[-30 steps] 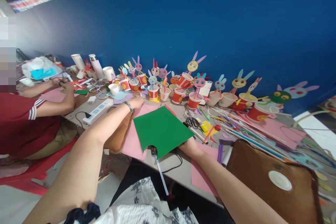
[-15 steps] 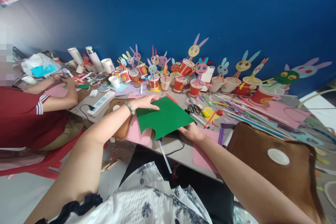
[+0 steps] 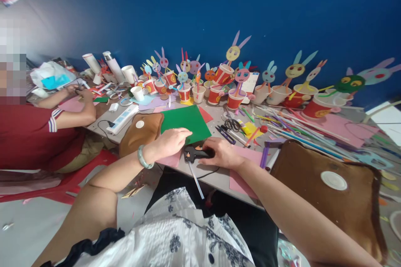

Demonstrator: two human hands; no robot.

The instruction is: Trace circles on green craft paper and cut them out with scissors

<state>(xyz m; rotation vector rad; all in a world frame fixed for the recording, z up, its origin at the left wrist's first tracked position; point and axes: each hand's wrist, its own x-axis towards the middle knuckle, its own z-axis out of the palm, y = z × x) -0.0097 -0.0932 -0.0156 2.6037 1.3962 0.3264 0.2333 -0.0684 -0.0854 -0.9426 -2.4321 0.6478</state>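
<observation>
My left hand [image 3: 169,142] lies at the near edge of a green paper sheet [image 3: 186,117] that is flat on the grey table [image 3: 216,179]; its fingers are curled together and pinch that edge. My right hand [image 3: 221,153] is closed over the back of a black glue gun [image 3: 192,154] at the table's front edge. A clear glue stick [image 3: 196,180] sticks out of the gun toward me, and a black cord runs from it. Pink paper [image 3: 242,175] lies under both hands.
Brown bags sit left [image 3: 140,130] and right [image 3: 332,200] of the sheet. Scissors [image 3: 232,124], pens and straws [image 3: 291,133] lie behind. Paper-cup bunnies [image 3: 233,98] line the blue wall. A power strip [image 3: 123,119] lies left, near a person in a red shirt [image 3: 34,133].
The green sheet went from raised in both hands to flat on the table, farther back. My right hand let go of it and closed on the glue gun; my left hand drew nearer.
</observation>
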